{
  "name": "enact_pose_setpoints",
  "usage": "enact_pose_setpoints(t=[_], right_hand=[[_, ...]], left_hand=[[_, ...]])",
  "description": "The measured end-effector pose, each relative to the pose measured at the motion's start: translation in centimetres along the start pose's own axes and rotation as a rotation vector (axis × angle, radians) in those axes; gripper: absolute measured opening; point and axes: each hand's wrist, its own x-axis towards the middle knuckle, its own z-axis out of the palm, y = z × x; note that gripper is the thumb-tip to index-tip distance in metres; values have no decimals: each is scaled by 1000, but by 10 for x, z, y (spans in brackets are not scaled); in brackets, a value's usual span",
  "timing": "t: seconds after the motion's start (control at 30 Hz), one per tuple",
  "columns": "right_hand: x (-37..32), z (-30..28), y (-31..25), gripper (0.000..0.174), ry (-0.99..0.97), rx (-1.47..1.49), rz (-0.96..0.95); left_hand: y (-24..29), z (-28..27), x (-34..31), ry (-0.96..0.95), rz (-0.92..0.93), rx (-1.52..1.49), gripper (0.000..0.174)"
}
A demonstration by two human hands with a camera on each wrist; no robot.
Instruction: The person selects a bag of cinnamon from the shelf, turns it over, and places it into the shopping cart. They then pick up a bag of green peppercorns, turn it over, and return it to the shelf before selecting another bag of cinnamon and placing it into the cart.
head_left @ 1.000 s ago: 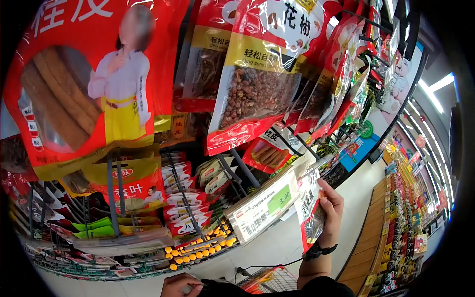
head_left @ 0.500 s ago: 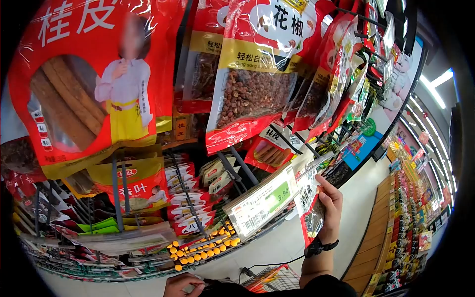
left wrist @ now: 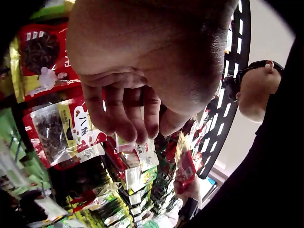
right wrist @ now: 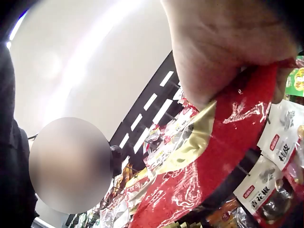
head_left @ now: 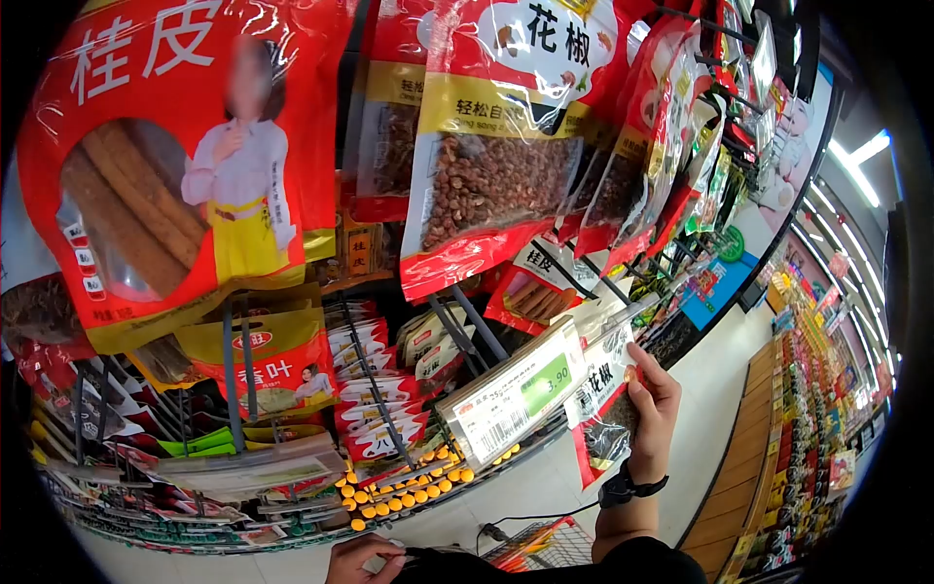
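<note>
My right hand (head_left: pixel 654 409) grips a small packet of green Sichuan pepper (head_left: pixel 605 426) by its right edge, with a white top and a red lower edge. It is held just right of a price tag (head_left: pixel 516 394) reading 3.90, close to the end of a hook. In the right wrist view, the shiny red and gold back of the packet (right wrist: pixel 228 142) shows below the hand. Low in the head view, my left hand (head_left: pixel 365 562) hangs with loosely curled fingers and holds nothing. Spice bags on the rack lie beyond it in the left wrist view.
Large bags of cinnamon bark (head_left: pixel 136 214) and Sichuan pepper (head_left: pixel 496 185) hang close in front. Lower hooks carry bay leaf packets (head_left: pixel 277 365) and several small sachets. A shopping cart (head_left: pixel 550 547) stands below on the floor. Another shelf row (head_left: pixel 812 448) runs along the right.
The packet in my right hand has turned, its printed front now facing the head camera more fully and its bottom shifted left. My left hand stays low, moving slightly right in view.
</note>
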Motion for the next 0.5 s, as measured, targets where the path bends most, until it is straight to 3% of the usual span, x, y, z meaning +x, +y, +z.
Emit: enact_pose_setpoints(t=[0.17,0.5], right_hand=[[-1,4,-4,43,30,-102,-66],[8,4,3,44,-71,159,119]], left_hand=[[0,1,0,-4,-22,-7,8],[1,0,1,16,68,-10,9]])
